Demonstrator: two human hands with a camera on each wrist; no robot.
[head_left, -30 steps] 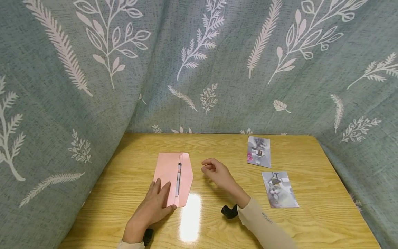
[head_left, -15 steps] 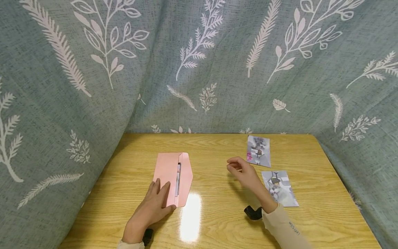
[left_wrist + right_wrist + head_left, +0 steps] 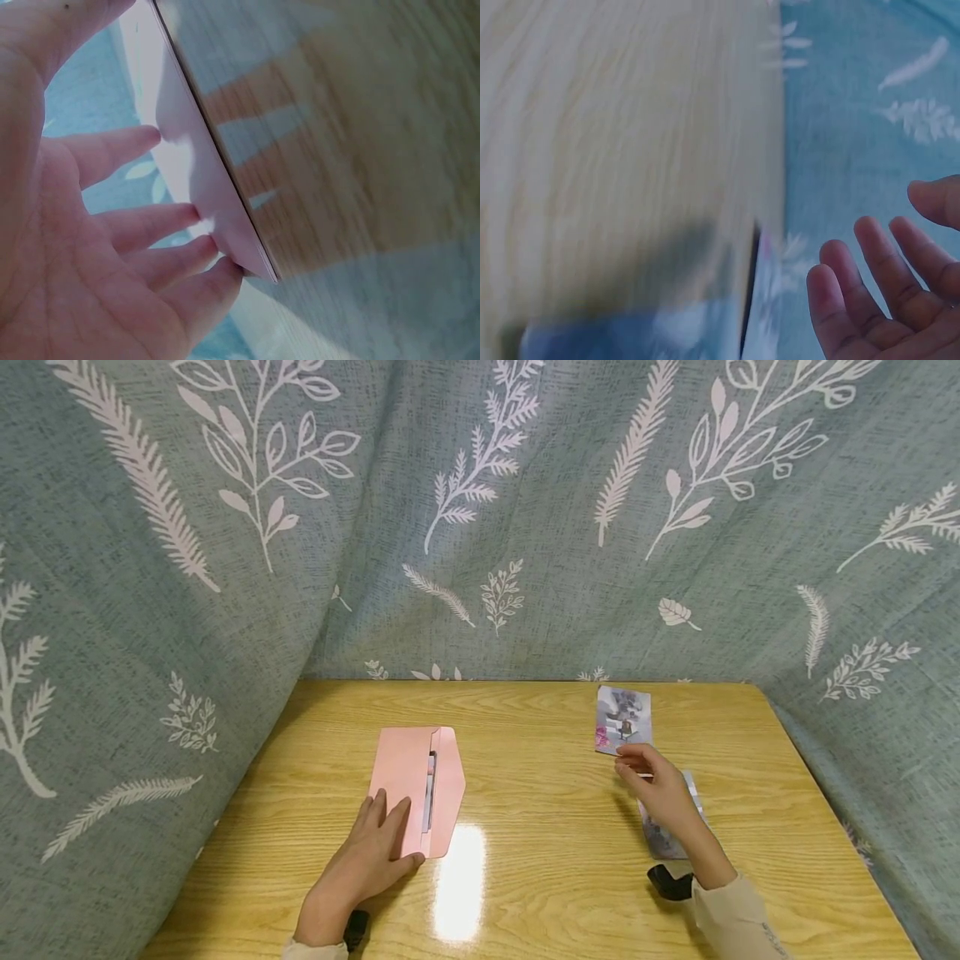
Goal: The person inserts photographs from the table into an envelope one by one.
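Note:
A pink envelope (image 3: pixel 401 756) lies on the table with its flap folded out to the right. Along its slot a strip of a printed card (image 3: pixel 430 793) shows. My left hand (image 3: pixel 367 856) rests on the envelope's near left part with fingers spread; the left wrist view has the fingertips (image 3: pixel 191 215) on its pink face. On the right, my right hand (image 3: pixel 660 789) is over the nearer picture card (image 3: pixel 663 845), covering much of it, and holds nothing. Just beyond its fingertips lies the farther picture card (image 3: pixel 626 718), printed in grey with a pink spot.
The wooden table (image 3: pixel 525 827) ends at a green-grey curtain (image 3: pixel 555 610) with white leaf prints, which hangs at the back and both sides. A bright glare patch (image 3: pixel 459 885) lies near the envelope. A black wrist device (image 3: pixel 670 883) sits under the right wrist.
My right hand has moved right, from beside the envelope across to the picture cards. The left hand and the envelope have stayed put.

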